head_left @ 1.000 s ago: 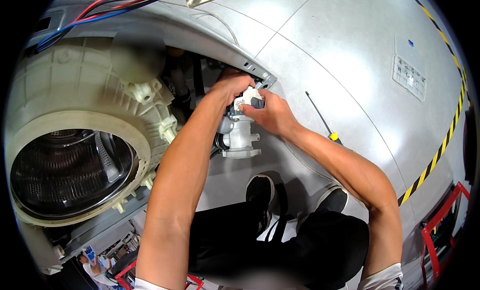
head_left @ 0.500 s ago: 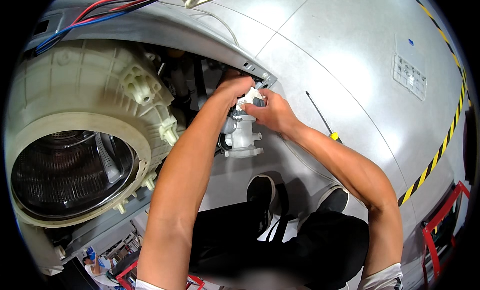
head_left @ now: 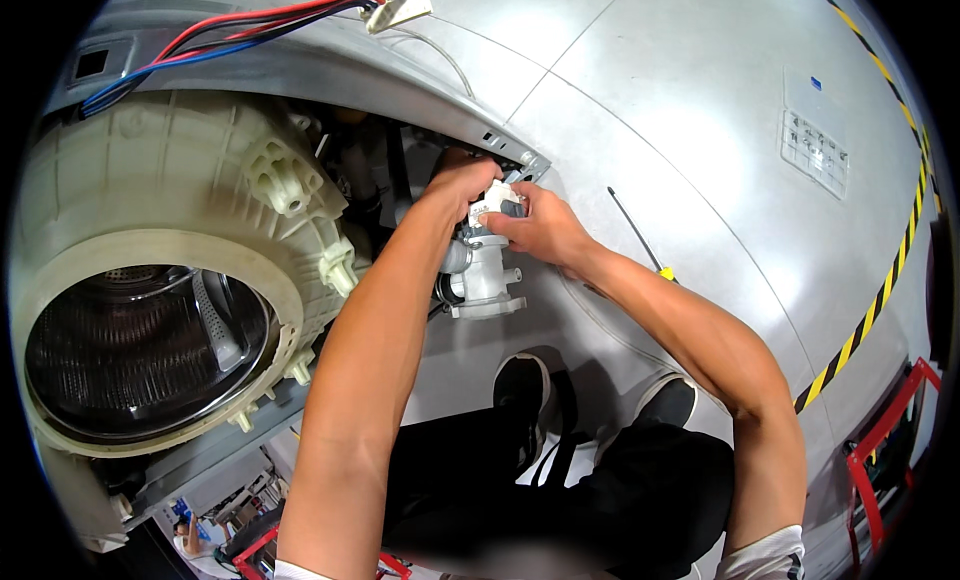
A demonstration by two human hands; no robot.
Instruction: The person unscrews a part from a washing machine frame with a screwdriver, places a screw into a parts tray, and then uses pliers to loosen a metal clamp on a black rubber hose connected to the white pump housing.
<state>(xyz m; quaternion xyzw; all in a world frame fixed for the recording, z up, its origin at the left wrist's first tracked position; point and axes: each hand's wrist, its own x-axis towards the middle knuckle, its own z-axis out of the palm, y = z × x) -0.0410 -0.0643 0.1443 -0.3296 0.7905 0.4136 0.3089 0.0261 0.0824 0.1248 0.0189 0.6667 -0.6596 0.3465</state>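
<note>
A drain pump (head_left: 485, 280) with a pale grey body and a white end piece stands at the open corner of a washing machine with its tub (head_left: 160, 170) exposed. My right hand (head_left: 545, 225) is closed on the pump's upper end, thumb and fingers around the white part. Just to its left, my left hand (head_left: 465, 178) reaches in behind the metal frame edge, its fingers curled at the top of the pump. What those fingers hold is hidden by the hand and the frame. A grey hose joins the pump's left side.
Red, black and blue wires with a white connector (head_left: 398, 7) lie over the grey metal frame (head_left: 330, 65). A screwdriver (head_left: 640, 235) and a clear compartment box (head_left: 815, 140) lie on the floor. Yellow-black tape (head_left: 880, 300) and a red metal frame (head_left: 868, 480) are at the right.
The view has shifted slightly. My hands stay at the pump's upper end, with only small finger movements. The pump remains in place.
</note>
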